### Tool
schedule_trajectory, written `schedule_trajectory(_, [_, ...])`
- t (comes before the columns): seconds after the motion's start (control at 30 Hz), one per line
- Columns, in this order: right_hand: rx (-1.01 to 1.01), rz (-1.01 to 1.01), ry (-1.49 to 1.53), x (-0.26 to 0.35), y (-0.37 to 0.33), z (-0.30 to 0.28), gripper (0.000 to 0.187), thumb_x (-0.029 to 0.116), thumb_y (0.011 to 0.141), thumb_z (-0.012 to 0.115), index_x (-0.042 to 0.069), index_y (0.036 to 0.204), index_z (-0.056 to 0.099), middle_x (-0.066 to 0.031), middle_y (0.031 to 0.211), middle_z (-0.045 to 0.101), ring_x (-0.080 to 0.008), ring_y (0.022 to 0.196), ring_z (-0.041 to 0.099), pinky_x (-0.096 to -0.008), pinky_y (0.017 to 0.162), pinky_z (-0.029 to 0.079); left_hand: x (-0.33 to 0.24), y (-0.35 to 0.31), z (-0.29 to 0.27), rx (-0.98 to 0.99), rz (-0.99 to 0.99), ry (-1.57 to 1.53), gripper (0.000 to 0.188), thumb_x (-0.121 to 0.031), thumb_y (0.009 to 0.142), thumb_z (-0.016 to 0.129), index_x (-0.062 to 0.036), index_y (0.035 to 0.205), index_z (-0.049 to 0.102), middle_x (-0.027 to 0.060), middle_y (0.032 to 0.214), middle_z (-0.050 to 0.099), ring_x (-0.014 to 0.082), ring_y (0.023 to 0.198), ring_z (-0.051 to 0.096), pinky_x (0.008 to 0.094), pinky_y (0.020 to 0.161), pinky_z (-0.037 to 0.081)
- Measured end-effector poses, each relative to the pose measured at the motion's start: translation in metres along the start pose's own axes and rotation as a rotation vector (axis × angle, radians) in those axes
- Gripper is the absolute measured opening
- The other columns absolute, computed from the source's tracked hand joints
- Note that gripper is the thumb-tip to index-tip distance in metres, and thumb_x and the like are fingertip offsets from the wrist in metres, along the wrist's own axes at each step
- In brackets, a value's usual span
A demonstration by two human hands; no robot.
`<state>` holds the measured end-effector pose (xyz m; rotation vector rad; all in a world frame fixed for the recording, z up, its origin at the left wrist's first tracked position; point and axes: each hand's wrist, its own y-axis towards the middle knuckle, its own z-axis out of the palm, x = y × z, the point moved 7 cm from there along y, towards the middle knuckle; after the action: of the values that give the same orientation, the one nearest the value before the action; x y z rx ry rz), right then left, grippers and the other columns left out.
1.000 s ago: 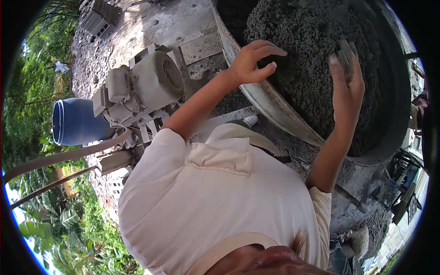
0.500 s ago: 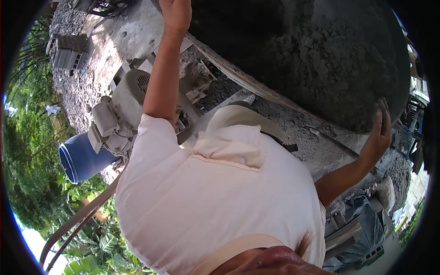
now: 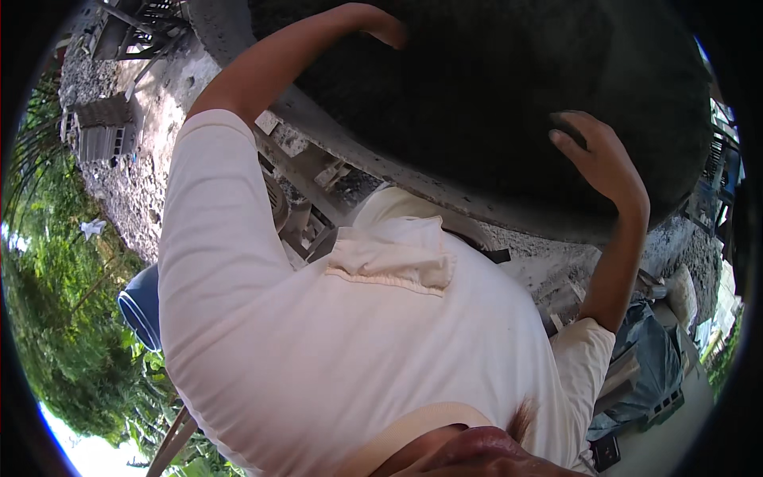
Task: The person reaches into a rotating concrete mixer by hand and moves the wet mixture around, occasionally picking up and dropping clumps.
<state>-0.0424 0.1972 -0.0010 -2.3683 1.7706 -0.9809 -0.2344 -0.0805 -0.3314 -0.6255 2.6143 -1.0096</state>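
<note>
A large round basin (image 3: 413, 180) with a thick grey, cement-caked rim fills the far side, and its inside is in deep shadow. My left hand (image 3: 383, 25) reaches across the rim at the far left, bent inward over the dark hollow; its fingers are lost in shadow. Over the right part of the basin my right hand (image 3: 600, 159) is open, thumb and fingers apart and curved, with nothing seen in it. The darkness hides whether either hand touches the inside.
A blue barrel (image 3: 141, 306) is partly hidden behind my left sleeve. Grey blocks (image 3: 103, 127) are stacked on gravelly ground at the far left. Metal frame bars (image 3: 306, 187) run below the rim. On the right are a dark plastic sheet (image 3: 648, 350) and a pale sack (image 3: 681, 294).
My left hand has swung right and inward over the basin from its far left. The right hand has moved left and farther in from the right rim. My left sleeve now covers most of the motor.
</note>
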Motion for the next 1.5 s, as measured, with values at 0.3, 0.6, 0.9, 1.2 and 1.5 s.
schedule_trajectory(0.3, [0.093,-0.031,0.058,-0.013,0.037,0.029,0.044,0.032,0.091,0.059,-0.003,0.119,0.058,-0.0207,0.117,0.061,-0.0344,0.110,0.057,-0.0384,0.094,0.045,-0.085,-0.039,-0.038,-0.014,0.116,-0.892,0.029,-0.021,0.090,0.052,-0.0063,0.112,0.063,0.0091,0.121,0.059,0.0269,0.114,0.054,0.0429,0.093,0.046])
schedule_trajectory(0.6, [0.162,0.149,0.072,-0.059,0.044,0.012,0.047,0.036,0.092,0.057,-0.002,0.120,0.058,-0.0200,0.117,0.062,-0.0327,0.109,0.059,-0.0390,0.093,0.045,0.019,-0.083,-0.116,-0.611,-0.375,-0.801,0.030,-0.030,0.073,0.059,-0.0006,0.068,0.064,0.0191,0.065,0.056,0.0299,0.059,0.057,0.0452,0.061,0.045])
schedule_trajectory(0.9, [0.120,0.181,0.008,-0.103,0.072,0.009,0.053,0.044,0.093,0.053,0.001,0.124,0.057,-0.0196,0.124,0.058,-0.0329,0.117,0.054,-0.0397,0.100,0.041,0.054,-0.043,-0.082,-0.634,-0.651,-0.976,0.042,-0.039,0.089,0.056,-0.0063,0.115,0.064,0.0158,0.130,0.047,0.0315,0.112,0.048,0.0430,0.093,0.043])
schedule_trajectory(1.2, [0.170,0.295,-0.044,-0.147,0.101,0.010,0.055,0.046,0.092,0.053,0.001,0.123,0.057,-0.0197,0.121,0.059,-0.0329,0.114,0.056,-0.0393,0.097,0.043,0.019,-0.111,-0.085,-0.406,-0.286,-1.187,0.032,-0.043,0.087,0.048,-0.0166,0.103,0.055,-0.0006,0.109,0.051,0.0166,0.107,0.047,0.0463,0.090,0.043])
schedule_trajectory(1.5, [0.146,0.356,-0.510,-0.363,0.116,0.009,0.047,0.042,0.092,0.050,0.000,0.108,0.064,-0.0225,0.107,0.064,-0.0393,0.102,0.060,-0.0444,0.088,0.048,-0.042,-0.193,-0.121,-0.290,-0.195,-1.526,0.027,-0.035,0.087,0.046,-0.0105,0.091,0.056,0.0024,0.106,0.048,0.0172,0.105,0.049,0.0404,0.089,0.048])
